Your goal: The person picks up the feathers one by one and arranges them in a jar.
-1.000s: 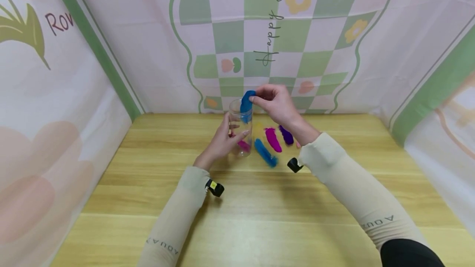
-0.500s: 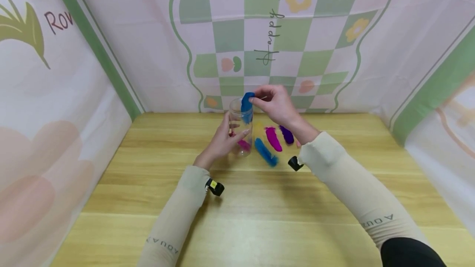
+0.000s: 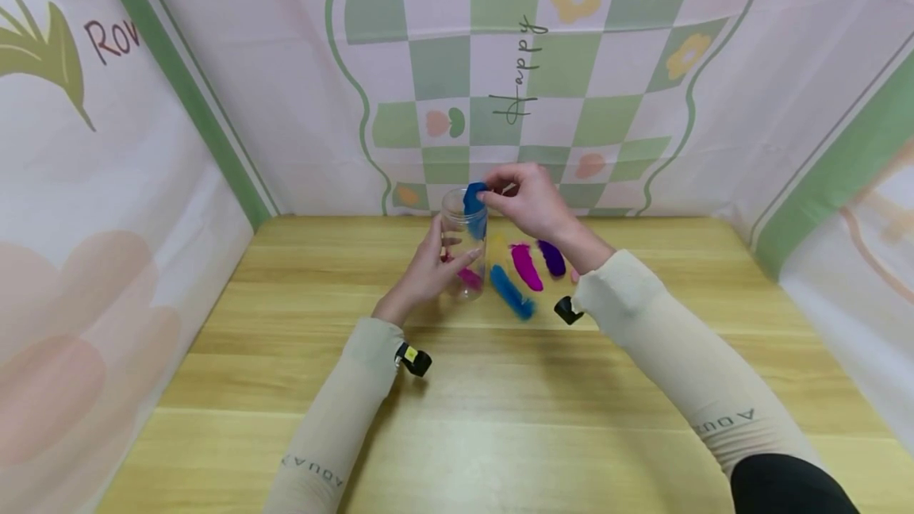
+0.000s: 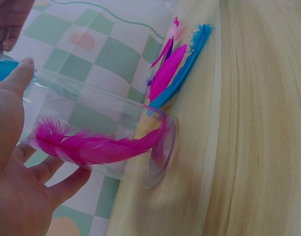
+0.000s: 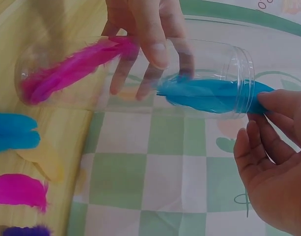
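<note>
My left hand point(image 3: 428, 266) grips a clear plastic jar point(image 3: 460, 216) around its side, the jar upright on the table. A magenta feather point(image 4: 101, 147) leans inside it, its lower end near the base. With thumb and fingertips, my right hand point(image 3: 531, 201) pinches the top end of a blue feather point(image 5: 204, 95) at the jar's mouth. Most of that feather is inside the jar, its lower tip pointing down and clear of the bottom in the right wrist view.
Right of the jar, a second blue feather point(image 3: 511, 293), a magenta feather point(image 3: 527, 267), a purple feather point(image 3: 552, 258) and a pale yellow feather point(image 5: 44, 160) lie on the wooden table point(image 3: 485, 411). A patterned cloth point(image 3: 443, 70) hangs behind the table.
My right hand has lowered the blue feather slightly further into the jar. The left hand and jar have stayed in place.
</note>
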`<state>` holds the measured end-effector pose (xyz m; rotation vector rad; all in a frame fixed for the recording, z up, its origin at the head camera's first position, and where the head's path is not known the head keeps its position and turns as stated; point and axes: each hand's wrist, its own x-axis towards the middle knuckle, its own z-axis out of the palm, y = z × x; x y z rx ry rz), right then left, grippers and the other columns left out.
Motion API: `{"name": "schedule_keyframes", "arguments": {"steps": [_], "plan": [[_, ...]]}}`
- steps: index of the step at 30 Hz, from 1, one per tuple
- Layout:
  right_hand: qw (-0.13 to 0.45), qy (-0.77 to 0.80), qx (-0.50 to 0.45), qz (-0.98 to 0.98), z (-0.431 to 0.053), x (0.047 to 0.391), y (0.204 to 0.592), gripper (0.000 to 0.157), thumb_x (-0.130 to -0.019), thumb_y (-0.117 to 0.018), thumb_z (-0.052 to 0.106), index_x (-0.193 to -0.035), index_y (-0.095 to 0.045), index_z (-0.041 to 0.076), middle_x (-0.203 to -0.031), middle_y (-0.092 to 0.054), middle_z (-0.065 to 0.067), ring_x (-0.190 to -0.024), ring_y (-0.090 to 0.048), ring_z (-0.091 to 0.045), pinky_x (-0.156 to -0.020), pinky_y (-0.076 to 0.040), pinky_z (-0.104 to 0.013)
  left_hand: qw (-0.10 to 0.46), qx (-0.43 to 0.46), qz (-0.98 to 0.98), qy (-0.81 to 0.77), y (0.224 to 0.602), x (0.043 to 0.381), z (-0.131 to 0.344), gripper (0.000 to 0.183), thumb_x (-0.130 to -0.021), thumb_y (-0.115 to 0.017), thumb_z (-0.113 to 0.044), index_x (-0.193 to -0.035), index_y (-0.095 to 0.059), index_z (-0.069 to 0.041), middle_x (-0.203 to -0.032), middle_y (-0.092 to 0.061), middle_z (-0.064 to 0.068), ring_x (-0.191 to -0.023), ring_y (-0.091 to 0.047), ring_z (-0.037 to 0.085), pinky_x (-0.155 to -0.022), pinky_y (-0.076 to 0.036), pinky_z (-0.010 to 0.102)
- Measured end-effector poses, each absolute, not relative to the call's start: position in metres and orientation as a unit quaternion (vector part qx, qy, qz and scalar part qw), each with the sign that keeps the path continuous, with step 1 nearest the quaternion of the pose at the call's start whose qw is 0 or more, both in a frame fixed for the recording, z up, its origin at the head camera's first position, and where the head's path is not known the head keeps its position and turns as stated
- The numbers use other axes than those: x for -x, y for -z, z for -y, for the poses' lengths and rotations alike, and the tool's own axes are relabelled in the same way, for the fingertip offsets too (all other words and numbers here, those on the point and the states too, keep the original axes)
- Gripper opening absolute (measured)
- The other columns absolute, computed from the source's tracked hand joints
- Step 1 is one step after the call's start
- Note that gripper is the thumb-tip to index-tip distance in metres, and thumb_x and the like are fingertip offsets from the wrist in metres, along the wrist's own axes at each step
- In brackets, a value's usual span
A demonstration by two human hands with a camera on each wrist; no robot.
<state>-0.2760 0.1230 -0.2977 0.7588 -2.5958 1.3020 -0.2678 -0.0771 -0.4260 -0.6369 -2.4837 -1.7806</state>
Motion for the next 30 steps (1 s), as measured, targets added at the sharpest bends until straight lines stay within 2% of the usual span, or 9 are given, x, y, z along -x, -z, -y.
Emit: {"name": "schedule_keyframes", "arguments": {"steps": [4,9,12,16,21,30], "plan": [[0.065,-0.413,-0.262,0.870,-0.123,0.277,0.297,0.014,-0.096,-0.071,0.010,-0.107,-0.077,0.004,-0.102,-0.073,-0.010,-0.089,-0.061,-0.023,-0.083,-0.055,-0.039,0.012,0.207,0.793,0.572,0.426,0.268,0.077,0.064,-0.099,-0.069,-0.037,-0.148,-0.029,-0.025,-0.146,-0.047,0.003,-0.132,-0.051,0.030,-0.100,-0.051,0.045],[0.064,-0.392,-0.270,0.877,-0.121,0.278,0.297,0.016,-0.095,-0.071,0.010,-0.109,-0.078,0.005,-0.107,-0.074,-0.011,-0.088,-0.059,-0.025,-0.072,-0.052,-0.035,0.015,0.211,0.790,0.575,0.426,0.268,0.077,0.066,-0.100,-0.069,-0.032,-0.150,-0.028,-0.023,-0.141,-0.050,0.009,-0.124,-0.054,0.036,-0.092,-0.052,0.043],[0.063,-0.388,-0.272,0.878,-0.121,0.278,0.298,0.017,-0.095,-0.071,0.011,-0.110,-0.077,0.005,-0.108,-0.074,-0.011,-0.088,-0.059,-0.025,-0.069,-0.051,-0.034,0.015,0.210,0.791,0.575,0.426,0.267,0.077,0.067,-0.100,-0.069,-0.030,-0.152,-0.027,-0.024,-0.143,-0.049,0.009,-0.125,-0.054,0.035,-0.094,-0.052,0.045],[0.059,-0.389,-0.277,0.877,-0.122,0.277,0.298,0.018,-0.095,-0.071,0.011,-0.111,-0.077,0.004,-0.109,-0.074,-0.010,-0.091,-0.059,-0.024,-0.074,-0.053,-0.036,0.009,0.209,0.788,0.580,0.426,0.267,0.078,0.069,-0.100,-0.069,-0.032,-0.153,-0.026,-0.025,-0.149,-0.044,0.006,-0.135,-0.049,0.038,-0.103,-0.050,0.051],[0.054,-0.393,-0.286,0.872,-0.123,0.276,0.297,0.018,-0.096,-0.071,0.011,-0.111,-0.076,0.002,-0.112,-0.073,-0.011,-0.098,-0.061,-0.025,-0.084,-0.055,-0.042,0.007,0.212,0.787,0.579,0.426,0.267,0.078,0.069,-0.100,-0.069,-0.033,-0.153,-0.026,-0.026,-0.149,-0.043,0.005,-0.136,-0.049,0.039,-0.103,-0.049,0.053],[0.036,-0.406,-0.279,0.870,-0.132,0.270,0.294,0.020,-0.096,-0.072,0.013,-0.113,-0.074,0.004,-0.117,-0.070,-0.010,-0.104,-0.061,-0.024,-0.090,-0.055,-0.044,0.008,0.212,0.790,0.576,0.426,0.267,0.078,0.068,-0.100,-0.069,-0.035,-0.151,-0.026,-0.025,-0.148,-0.043,0.006,-0.135,-0.050,0.037,-0.104,-0.049,0.052]]}}
